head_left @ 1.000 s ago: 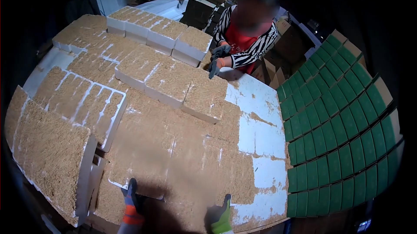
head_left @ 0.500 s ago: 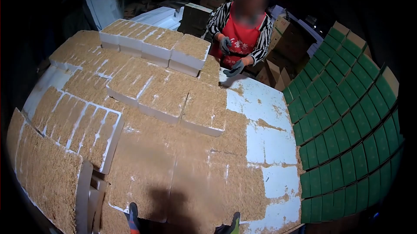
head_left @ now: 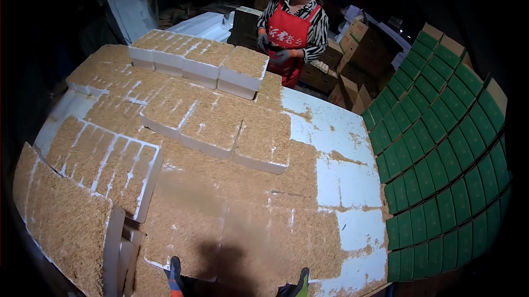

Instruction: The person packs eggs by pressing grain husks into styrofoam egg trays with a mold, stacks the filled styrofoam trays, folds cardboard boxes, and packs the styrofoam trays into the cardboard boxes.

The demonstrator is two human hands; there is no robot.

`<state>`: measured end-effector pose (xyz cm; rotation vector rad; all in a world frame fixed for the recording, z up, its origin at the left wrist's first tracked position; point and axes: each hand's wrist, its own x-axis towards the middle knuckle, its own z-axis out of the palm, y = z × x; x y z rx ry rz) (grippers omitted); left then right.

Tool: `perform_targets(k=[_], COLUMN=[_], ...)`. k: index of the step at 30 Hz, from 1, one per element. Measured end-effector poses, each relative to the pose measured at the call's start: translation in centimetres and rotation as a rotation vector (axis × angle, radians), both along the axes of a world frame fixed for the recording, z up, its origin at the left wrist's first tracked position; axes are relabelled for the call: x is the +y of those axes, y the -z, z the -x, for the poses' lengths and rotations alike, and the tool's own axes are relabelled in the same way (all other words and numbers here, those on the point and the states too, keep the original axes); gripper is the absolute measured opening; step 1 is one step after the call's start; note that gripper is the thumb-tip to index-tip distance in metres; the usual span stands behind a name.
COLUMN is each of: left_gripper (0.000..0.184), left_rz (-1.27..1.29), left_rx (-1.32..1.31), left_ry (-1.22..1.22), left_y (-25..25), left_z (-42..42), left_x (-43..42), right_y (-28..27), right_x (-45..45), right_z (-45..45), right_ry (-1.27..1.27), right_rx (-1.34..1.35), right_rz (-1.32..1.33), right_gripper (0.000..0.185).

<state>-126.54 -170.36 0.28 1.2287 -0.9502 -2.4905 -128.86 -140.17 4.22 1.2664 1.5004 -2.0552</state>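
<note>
At the bottom edge, my left hand (head_left: 175,278) wears a dark glove with blue and orange; its thumb lies up against the near edge of a white foam box (head_left: 184,236) topped with light-brown sawdust-like material. My right hand (head_left: 301,285), in a dark and green glove, has its thumb at the near edge of the same sawdust-covered layer, farther right. The other fingers of both hands are hidden below the edge. A dark shadow falls on the sawdust between them.
Several sawdust-covered white boxes (head_left: 242,84) stand stacked higher at the back and left. White foam surfaces (head_left: 358,187) show on the right, beside a wall of green cartons (head_left: 441,170). Across the stack stands a person in a red apron (head_left: 286,30), wearing gloves.
The person across the stack has straightened up and shifted left, drawing both gloved hands in to the waist. My view has shifted slightly; my hands keep their place at the near edge.
</note>
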Motion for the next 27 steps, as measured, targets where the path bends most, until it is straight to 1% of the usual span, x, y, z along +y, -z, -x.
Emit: perform_targets(k=[5,8,10,11,13,14,15,16,17,18,19,20,21,22,24,25,26,27], left_gripper=[0.060,0.061,0.065,0.061,0.059,0.060,0.060,0.061,0.062,0.062,0.063,0.063,0.063,0.062,0.061,0.060,0.060,0.057], left_rz=[-0.007,-0.036,-0.137,0.084,0.203,0.109,0.113,0.061,0.008,0.013,0.026,0.039,0.046,0.048,0.059,0.113,0.168,0.153], left_rx=[0.032,0.097,0.127,0.047,-0.026,-0.052,-0.070,-0.028,0.024,0.026,0.021,0.014,0.013,0.031,0.049,0.017,-0.020,-0.026], left_ry=[0.053,0.085,-0.001,0.077,0.125,0.083,0.093,0.105,0.112,0.111,0.106,0.102,0.098,0.080,0.031,-0.012,-0.051,-0.096], left_y=[-0.8,-1.7,-1.9,-0.9,-1.7,-2.9,-3.5,-3.9,-4.1,-4.2,-4.1,-4.1,-3.9,-3.6,-3.3,-3.3,-3.9,-5.1], left_z=[-0.2,0.2,0.1,-1.0,-0.3,0.3,0.6,0.8,1.2,1.4,1.4,1.3,1.3,1.3,1.3,1.4,1.7,1.9], left_x=[0.8,0.9,0.9,1.3,1.7,1.8,1.9,1.9,1.8,1.9,2.0,2.1,2.1,2.3,2.9,3.4,4.1,4.8], right_y=[-0.4,-0.6,-1.7,-2.4,-4.2,-5.9,-7.8,-9.5,-10.3,-9.4,-10.2,-8.0,-7.5,-5.6,-1.9,1.0,1.6,0.9], right_x=[0.1,1.0,1.8,2.4,3.0,3.3,4.3,5.8,7.7,10.1,12.3,16.0,17.3,19.1,19.7,19.2,16.7,15.5], right_z=[-0.2,-1.1,-1.7,-2.8,-2.4,-2.5,-2.2,-2.5,-2.3,-2.0,-1.3,-1.1,0.4,1.4,3.4,3.9,4.3,4.8], right_ry=[0.049,0.102,0.112,0.078,-0.034,-0.101,-0.258,-0.305,-0.365,-0.313,-0.255,-0.198,-0.185,-0.232,-0.183,-0.241,-0.297,-0.514], right_rx=[0.000,-0.018,-0.041,-0.036,0.006,0.024,0.004,0.098,0.185,0.372,0.432,0.548,0.536,0.557,0.444,0.420,0.390,0.315], right_rz=[0.082,0.185,0.239,0.242,0.291,0.338,0.308,0.215,-0.014,-0.266,-0.357,-0.532,-0.670,-0.675,-0.392,-0.270,-0.147,-0.444], right_gripper=[0.056,0.053,0.051,0.046,0.036,0.031,0.028,0.028,0.027,0.024,0.023,0.021,0.024,0.044,0.052,0.057,0.064,0.065])
